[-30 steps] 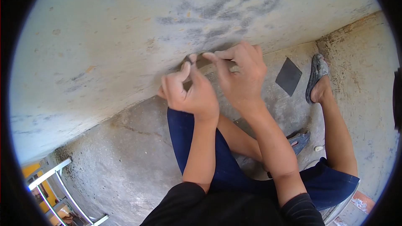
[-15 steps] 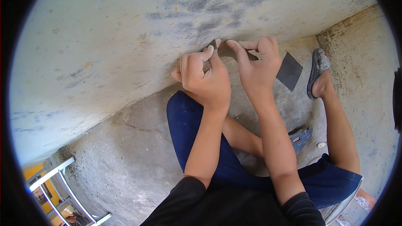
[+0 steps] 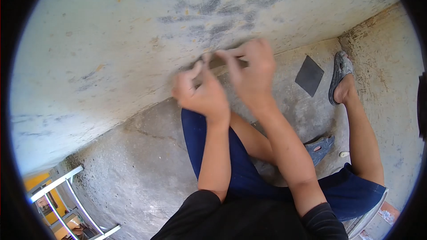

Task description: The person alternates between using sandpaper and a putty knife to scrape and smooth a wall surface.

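Head view | left hand (image 3: 202, 91): fingertips pinched, blurred, at left end of thin dark strip (image 3: 217, 63) | right hand (image 3: 254, 71): pinched at its right end | strip: between hands, close by wall (image 3: 111, 53) | dark diamond-shaped sheet (image 3: 309, 76): on floor (image 3: 147, 169), right, near sandal (image 3: 339, 69)

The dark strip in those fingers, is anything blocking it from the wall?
Nothing that I can see blocks the dark strip from the wall. The left hand and right hand pinch it close by; blur hides whether it touches.
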`<state>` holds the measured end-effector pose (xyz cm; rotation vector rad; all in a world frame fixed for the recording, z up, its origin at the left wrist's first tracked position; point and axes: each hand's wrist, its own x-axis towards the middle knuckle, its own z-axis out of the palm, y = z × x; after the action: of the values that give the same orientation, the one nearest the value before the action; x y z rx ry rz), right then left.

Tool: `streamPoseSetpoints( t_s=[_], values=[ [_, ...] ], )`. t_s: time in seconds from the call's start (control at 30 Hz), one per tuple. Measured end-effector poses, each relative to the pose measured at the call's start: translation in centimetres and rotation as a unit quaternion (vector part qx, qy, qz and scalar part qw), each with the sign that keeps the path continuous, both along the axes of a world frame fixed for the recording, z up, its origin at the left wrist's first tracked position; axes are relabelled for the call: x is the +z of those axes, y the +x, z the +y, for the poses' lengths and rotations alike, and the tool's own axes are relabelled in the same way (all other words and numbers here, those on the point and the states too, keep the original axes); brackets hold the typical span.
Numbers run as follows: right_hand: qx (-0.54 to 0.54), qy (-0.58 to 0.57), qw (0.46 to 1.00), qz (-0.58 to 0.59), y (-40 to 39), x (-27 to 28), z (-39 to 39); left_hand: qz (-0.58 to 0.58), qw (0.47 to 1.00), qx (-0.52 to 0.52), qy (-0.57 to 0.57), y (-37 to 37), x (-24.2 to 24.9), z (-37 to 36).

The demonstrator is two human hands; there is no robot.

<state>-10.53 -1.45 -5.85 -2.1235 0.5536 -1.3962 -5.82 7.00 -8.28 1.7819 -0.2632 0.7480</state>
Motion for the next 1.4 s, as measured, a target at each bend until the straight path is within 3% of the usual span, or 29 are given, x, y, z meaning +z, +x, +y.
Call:
streamPoseSetpoints(
  t_s=[0.07,0.13,0.2,0.27,0.3,0.37,0.43,0.5,0.6,0.73,0.8,0.87,0.93,1.0,1.03,1.13,1.2,1.27,1.4],
  values=[
    [0.072,-0.056,0.996,0.004,1.8,0.6,2.3,-0.011,1.0,0.011,-0.023,0.8,0.1,1.1],
    [0.064,-0.061,0.996,0.021,1.8,0.3,3.1,0.068,0.961,-0.041,-0.265,0.7,0.6,1.0],
    [0.038,-0.041,0.998,0.035,0.5,0.1,2.2,0.06,0.965,-0.042,-0.252,0.1,-0.5,0.0],
    [-0.003,-0.015,0.999,0.05,-1.6,-1.8,-0.1,0.018,0.997,-0.048,0.054,-0.8,-1.5,-0.6],
    [-0.047,0.008,0.997,0.065,-2.0,-2.1,-0.7,0.015,0.997,-0.046,0.052,-1.3,-1.8,-1.1],
    [-0.035,0.031,0.996,0.07,-2.4,-2.8,-0.6,0.055,0.993,-0.06,0.085,-1.9,-2.1,-1.8],
    [-0.024,0.055,0.996,0.072,-1.6,-2.4,0.1,0.023,0.996,-0.026,0.077,-0.7,-1.7,0.0],
    [0.051,0.003,0.998,0.042,0.1,-2.3,2.3,-0.002,0.997,0.001,0.075,-0.3,-1.7,0.9],
    [0.041,0.019,0.998,0.039,0.2,-2.1,2.6,0.034,0.999,0.013,-0.018,-0.2,-2.1,1.0],
    [-0.031,0.091,0.992,0.082,-2.0,-2.5,0.1,0.026,0.995,-0.048,0.084,-1.3,-1.7,-1.0],
    [-0.005,0.058,0.997,0.056,-0.9,-2.3,0.6,0.021,0.996,-0.053,0.071,-0.9,-1.3,-0.3],
    [0.022,0.027,0.999,0.034,0.4,-1.7,1.5,0.0,1.0,0.015,0.024,0.2,-1.5,1.4],
    [0.053,-0.016,0.998,0.037,1.3,-1.2,2.4,0.056,0.998,-0.003,-0.028,0.3,-1.8,1.6],
    [0.051,0.016,0.998,0.027,0.2,-1.4,1.7,0.061,0.995,-0.019,-0.077,0.1,-2.6,0.5],
    [0.025,0.013,0.999,0.043,-0.7,-1.6,1.0,0.024,0.999,-0.026,0.004,-0.3,-1.8,0.3],
    [-0.01,0.029,0.998,0.062,-1.1,-2.1,0.6,0.045,0.996,-0.052,0.055,-1.0,-1.5,-0.4],
    [-0.02,0.047,0.997,0.062,-0.5,-2.0,0.9,0.027,0.997,-0.049,0.044,-0.5,-1.5,0.2],
    [0.047,0.017,0.999,0.022,0.9,-1.5,2.1,0.034,0.997,-0.016,-0.06,0.3,-2.4,1.2],
    [0.025,0.015,0.998,0.055,-0.6,-2.0,0.8,0.041,0.997,-0.055,0.021,-0.9,-1.8,0.2]
  ],
)
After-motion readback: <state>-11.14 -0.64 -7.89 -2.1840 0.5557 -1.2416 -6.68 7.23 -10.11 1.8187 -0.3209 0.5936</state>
